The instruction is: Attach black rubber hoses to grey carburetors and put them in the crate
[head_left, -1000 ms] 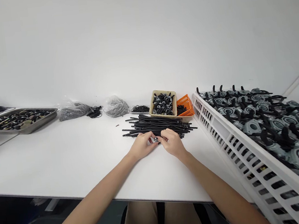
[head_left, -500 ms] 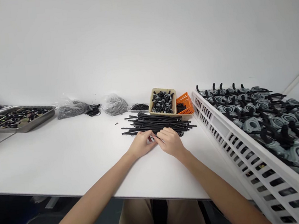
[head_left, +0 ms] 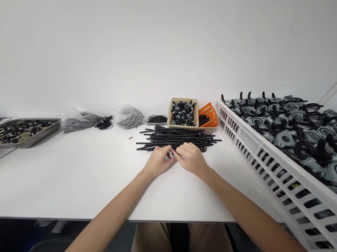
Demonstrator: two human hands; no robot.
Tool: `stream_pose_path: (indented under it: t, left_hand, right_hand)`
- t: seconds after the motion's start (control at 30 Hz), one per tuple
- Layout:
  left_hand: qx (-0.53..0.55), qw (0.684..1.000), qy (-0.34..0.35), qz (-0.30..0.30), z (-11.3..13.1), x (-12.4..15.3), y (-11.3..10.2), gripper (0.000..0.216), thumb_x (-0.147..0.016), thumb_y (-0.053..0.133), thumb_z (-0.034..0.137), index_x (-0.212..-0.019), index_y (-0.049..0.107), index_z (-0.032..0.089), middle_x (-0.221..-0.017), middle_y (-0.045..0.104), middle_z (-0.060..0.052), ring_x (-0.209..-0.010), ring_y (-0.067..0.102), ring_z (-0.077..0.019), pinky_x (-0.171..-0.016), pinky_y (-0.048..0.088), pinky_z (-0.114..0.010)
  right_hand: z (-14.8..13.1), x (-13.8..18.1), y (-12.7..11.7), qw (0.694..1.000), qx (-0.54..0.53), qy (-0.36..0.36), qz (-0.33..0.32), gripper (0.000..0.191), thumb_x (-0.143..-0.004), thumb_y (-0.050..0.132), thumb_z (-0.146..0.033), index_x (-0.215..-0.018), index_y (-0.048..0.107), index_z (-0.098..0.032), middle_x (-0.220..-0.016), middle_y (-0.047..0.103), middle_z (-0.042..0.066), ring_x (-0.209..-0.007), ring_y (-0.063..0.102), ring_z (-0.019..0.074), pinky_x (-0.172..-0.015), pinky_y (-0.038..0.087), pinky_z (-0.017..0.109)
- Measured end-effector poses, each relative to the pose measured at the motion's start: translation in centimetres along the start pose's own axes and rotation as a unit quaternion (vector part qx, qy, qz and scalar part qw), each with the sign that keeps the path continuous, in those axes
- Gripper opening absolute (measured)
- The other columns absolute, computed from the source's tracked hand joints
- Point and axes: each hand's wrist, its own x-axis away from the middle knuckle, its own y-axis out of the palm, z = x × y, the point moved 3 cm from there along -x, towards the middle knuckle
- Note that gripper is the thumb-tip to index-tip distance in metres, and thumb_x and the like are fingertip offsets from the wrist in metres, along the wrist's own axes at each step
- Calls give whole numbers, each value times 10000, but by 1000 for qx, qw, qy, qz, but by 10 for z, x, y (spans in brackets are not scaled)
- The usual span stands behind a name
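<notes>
My left hand [head_left: 159, 161] and my right hand [head_left: 191, 158] meet at the near edge of a pile of thin black tubes [head_left: 175, 136]. Both have their fingers curled in a pinch, the fingertips almost touching. Between them shows a small dark and shiny piece [head_left: 172, 154], mostly covered by the fingers, too small to name. Behind the pile stands a cream basket [head_left: 171, 122] with short black-and-grey fittings [head_left: 183, 114]. An orange basket [head_left: 213, 113] with small black pieces leans beside it.
To my right runs a long white crate [head_left: 268, 159] full of grey metal housings [head_left: 287, 139] with black hoses. Along the wall lie a metal tray [head_left: 34, 141] of parts, clear bags [head_left: 129, 116] of grey pieces and black cords [head_left: 104, 122]. The table's front edge [head_left: 178, 222] is near my lap.
Both hands stay in the same place with fingers pinched together. The view has shifted very slightly.
</notes>
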Motion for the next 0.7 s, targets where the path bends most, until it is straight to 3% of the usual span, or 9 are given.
stream_pose_path:
  t: [0.7]
  left_hand:
    - [-7, 1000, -2, -2, -1, 1, 1, 139, -846, 600, 324, -816, 525, 211, -730, 665, 15, -686, 638, -157, -830, 432, -337]
  right_hand:
    - [0, 1, 1, 1000, -17, 8, 8, 360, -948, 475, -183, -594, 417, -220, -550, 487, -8, -592, 426, 160, -626, 295, 316]
